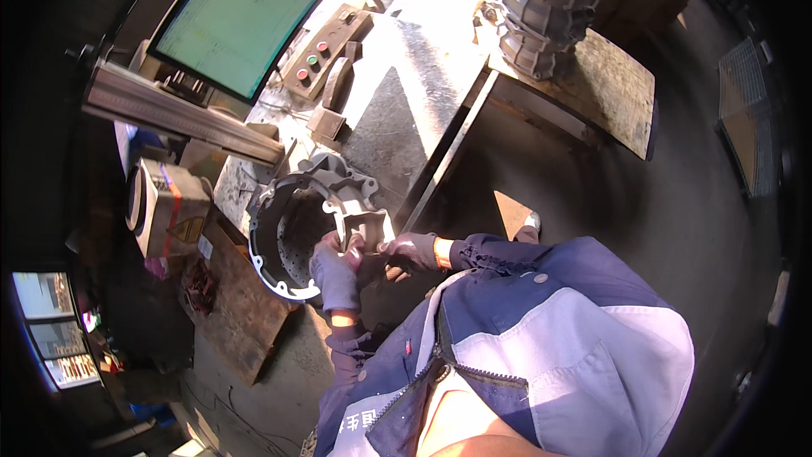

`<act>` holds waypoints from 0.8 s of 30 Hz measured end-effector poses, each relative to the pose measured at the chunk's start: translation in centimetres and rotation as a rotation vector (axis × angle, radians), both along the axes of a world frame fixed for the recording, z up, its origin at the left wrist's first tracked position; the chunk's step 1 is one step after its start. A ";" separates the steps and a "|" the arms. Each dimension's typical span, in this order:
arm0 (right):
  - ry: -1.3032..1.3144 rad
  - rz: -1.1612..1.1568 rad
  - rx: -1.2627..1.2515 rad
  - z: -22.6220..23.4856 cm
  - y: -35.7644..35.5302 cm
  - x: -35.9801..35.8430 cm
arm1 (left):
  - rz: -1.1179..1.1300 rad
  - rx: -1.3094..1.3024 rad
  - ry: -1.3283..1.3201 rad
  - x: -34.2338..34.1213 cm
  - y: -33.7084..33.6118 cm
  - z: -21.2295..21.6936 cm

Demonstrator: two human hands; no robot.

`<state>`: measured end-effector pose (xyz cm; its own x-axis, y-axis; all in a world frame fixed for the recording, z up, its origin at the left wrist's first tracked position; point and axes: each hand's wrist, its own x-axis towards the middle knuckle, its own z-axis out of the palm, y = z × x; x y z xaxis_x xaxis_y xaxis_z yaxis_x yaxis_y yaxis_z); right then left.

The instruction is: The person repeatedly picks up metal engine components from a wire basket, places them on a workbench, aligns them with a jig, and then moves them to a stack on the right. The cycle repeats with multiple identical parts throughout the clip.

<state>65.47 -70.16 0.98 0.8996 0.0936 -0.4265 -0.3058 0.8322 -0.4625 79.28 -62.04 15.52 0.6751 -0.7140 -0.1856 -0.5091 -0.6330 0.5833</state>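
A grey cast-metal bell housing [345, 195] stands at the near end of the metal-topped bench, its wide round opening turned to the left. My left hand [335, 275], in a greyish glove, is closed on the housing's near side, with the fingers at a boxy pocket in the casting. My right hand [411, 254], in a dark glove, is at the lower right corner of that pocket. Its fingers are curled together, and whatever they hold, if anything, is too dark and small to make out.
Similar housings [545, 21] are stacked on a worn board at the upper right. A control box [326, 51] with red and green buttons sits beside a green panel [241, 21]. A metal beam [182, 110], a carton [173, 207] and a dark red rag [200, 286] lie left.
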 end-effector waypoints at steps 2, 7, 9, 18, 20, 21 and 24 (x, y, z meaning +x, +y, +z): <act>0.113 -0.023 0.126 2.1 -0.8 -1.3 | 0.004 -0.028 0.042 -1.2 -1.3 1.6; -0.034 -0.147 0.008 6.4 -6.0 -10.6 | -0.210 -0.114 -0.114 -9.3 -7.0 6.3; -0.190 -0.264 -0.583 6.2 -9.0 -16.0 | -0.291 -0.160 -0.123 -14.1 -10.2 7.6; 0.515 -0.833 -0.481 2.2 -14.5 -42.3 | -0.790 -0.198 0.070 -37.1 -25.0 6.0; 0.490 -1.204 -0.297 2.4 -13.8 -45.4 | -0.918 -0.054 0.186 -41.3 -29.2 4.6; 0.571 -1.116 -0.289 2.6 -14.2 -47.6 | -0.963 -0.022 0.192 -43.2 -30.6 3.8; 0.714 -1.000 -0.058 3.8 -15.7 -53.2 | -1.341 -0.101 0.186 -48.2 -35.5 0.9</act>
<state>12.29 -85.88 4.79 0.1277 -0.5382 -0.8331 0.2552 0.8295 -0.4968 31.05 -97.59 16.42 -0.5731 -0.8126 -0.1057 -0.6043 0.3320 0.7243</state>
